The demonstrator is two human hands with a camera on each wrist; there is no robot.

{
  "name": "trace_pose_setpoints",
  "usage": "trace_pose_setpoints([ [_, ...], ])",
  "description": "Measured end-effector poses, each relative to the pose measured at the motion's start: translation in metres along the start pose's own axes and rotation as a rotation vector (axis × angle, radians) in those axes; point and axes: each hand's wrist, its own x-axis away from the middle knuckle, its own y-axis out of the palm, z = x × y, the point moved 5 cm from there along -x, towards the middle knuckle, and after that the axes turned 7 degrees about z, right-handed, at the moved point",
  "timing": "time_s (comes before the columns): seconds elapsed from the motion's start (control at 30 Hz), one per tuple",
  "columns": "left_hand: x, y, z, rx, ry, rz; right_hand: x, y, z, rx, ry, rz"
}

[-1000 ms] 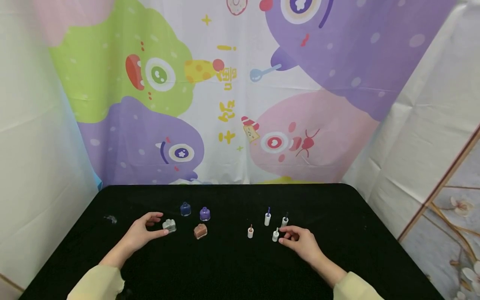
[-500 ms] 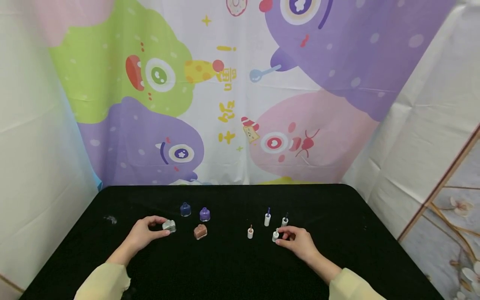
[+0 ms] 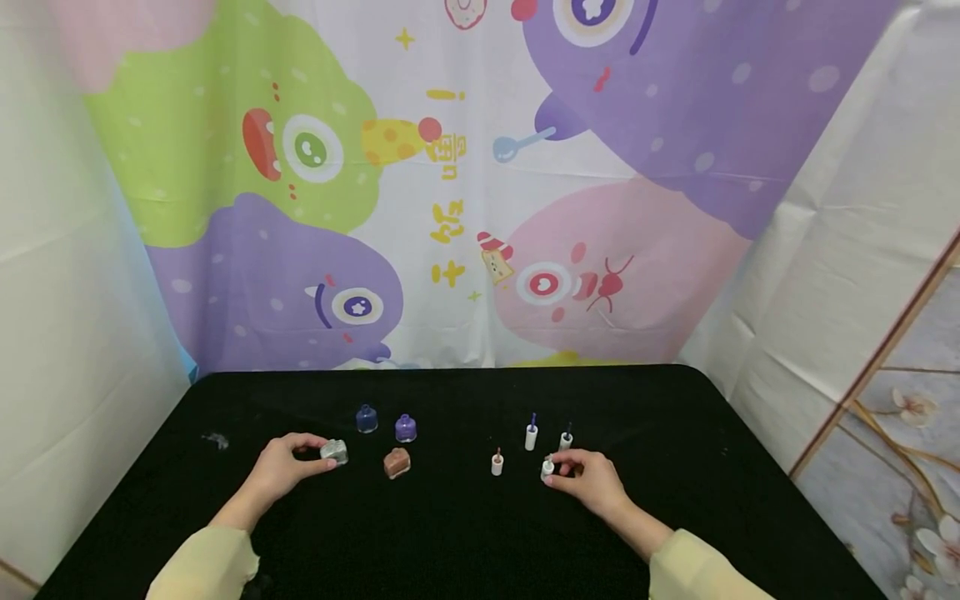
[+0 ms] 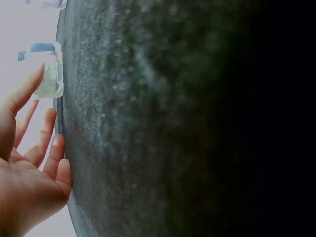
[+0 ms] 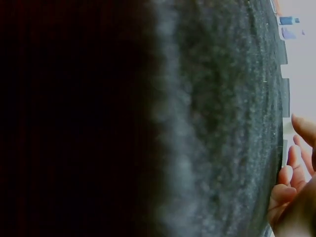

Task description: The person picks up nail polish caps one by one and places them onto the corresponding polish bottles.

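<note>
Left hand (image 3: 281, 469): pinches silvery, squarish glass bottle (image 3: 337, 452)
Right hand (image 3: 594, 482): pinches upright, white, cylindrical brush cap (image 3: 547, 471)

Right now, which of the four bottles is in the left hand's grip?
The silvery bottle, leftmost of the four: the left hand pinches it between thumb and fingers. The dark blue bottle, purple bottle and brown bottle sit untouched.

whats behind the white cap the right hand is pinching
In the head view, another white cap with a dark brush stands behind the pinched cap, slightly to its right. Its lower end is covered by the right hand.
</note>
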Motion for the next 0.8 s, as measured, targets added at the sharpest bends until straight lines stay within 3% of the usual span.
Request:
trace_pose_setpoints([
  [0.33, -0.0002, -0.0003, 0.0005, 0.007, 0.006, 0.0, -0.0002, 0.001, -0.0006, 0.036, 0.005, 0.028],
  [0.8, 0.0013, -0.002, 0.0045, -0.013, 0.017, 0.016, 0.0001, -0.0034, -0.0044, 0.005, 0.0, 0.019],
])
